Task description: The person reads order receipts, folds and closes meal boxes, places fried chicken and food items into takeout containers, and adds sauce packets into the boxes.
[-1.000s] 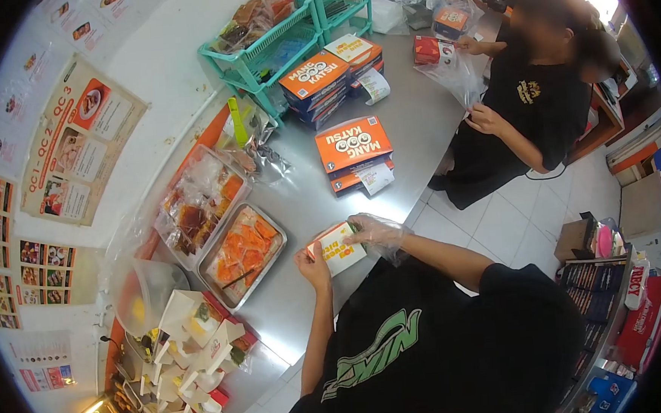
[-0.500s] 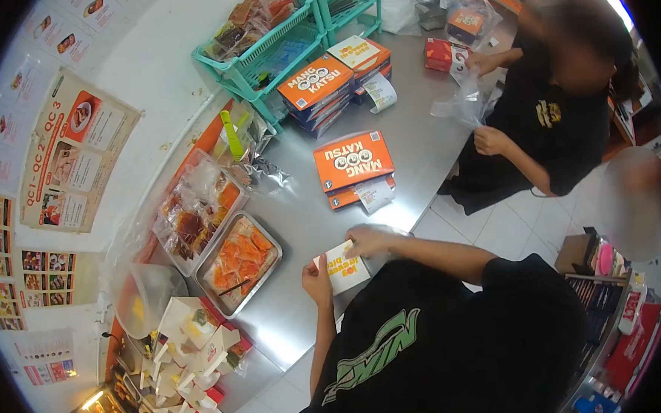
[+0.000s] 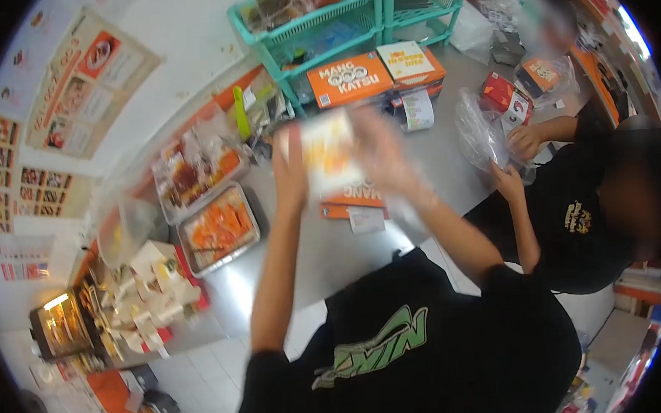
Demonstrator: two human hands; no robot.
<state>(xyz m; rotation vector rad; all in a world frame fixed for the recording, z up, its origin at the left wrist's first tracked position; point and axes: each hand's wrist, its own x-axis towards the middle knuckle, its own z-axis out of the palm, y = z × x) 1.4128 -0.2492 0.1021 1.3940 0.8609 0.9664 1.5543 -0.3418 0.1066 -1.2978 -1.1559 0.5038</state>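
A white box with yellow and orange lettering (image 3: 327, 155) is held up above the steel counter, smeared by motion. My left hand (image 3: 290, 163) grips its left side. My right hand (image 3: 385, 152), strongly blurred, is at its right side with the fingers around the edge. Below the hands lie orange printed boxes (image 3: 334, 211), partly hidden, with a paper receipt (image 3: 367, 220) on them. Behind stands a stack of orange "Mang Katsu" boxes (image 3: 349, 81), next to a white-topped box (image 3: 410, 60) with a receipt hanging down.
On the left are a tray of orange food pieces (image 3: 222, 232), a bin of bagged food (image 3: 195, 165) and several opened white cartons (image 3: 150, 282). Teal racks (image 3: 320, 44) stand at the back. On the right a co-worker's hands (image 3: 522, 143) handle a clear plastic bag (image 3: 479, 131).
Both my hands have lifted the white box from near the counter's front edge, up and over the orange boxes. The view has shifted. The co-worker's hands have come closer together at the bag.
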